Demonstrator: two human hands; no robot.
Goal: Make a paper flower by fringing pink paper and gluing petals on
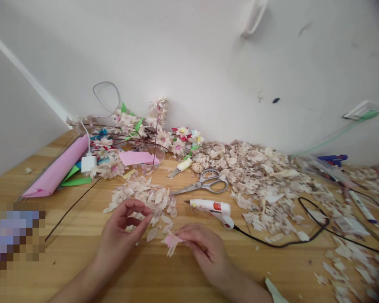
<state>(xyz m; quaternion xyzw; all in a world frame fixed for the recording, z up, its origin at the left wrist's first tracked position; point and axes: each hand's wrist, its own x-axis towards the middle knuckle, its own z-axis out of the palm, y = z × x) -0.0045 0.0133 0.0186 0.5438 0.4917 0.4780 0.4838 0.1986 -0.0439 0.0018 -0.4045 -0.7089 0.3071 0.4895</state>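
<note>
My right hand pinches a small handmade flower with pale petals and a pink centre, held just above the wooden table. To its left, my left hand has thumb and forefinger brought together; whatever lies between the tips is too small to make out. Behind the left fingers spreads a small pile of loose pale petals, a few of them scattered toward the flower. A white glue gun lies on its side beyond my right hand, its black cord running right. Silver scissors rest behind it.
Finished flower branches lean at the back left beside a rolled pink sheet and a white charger. A utility knife lies near the scissors. A large heap of dried petals spreads along the wall. A blue glue gun sits far right.
</note>
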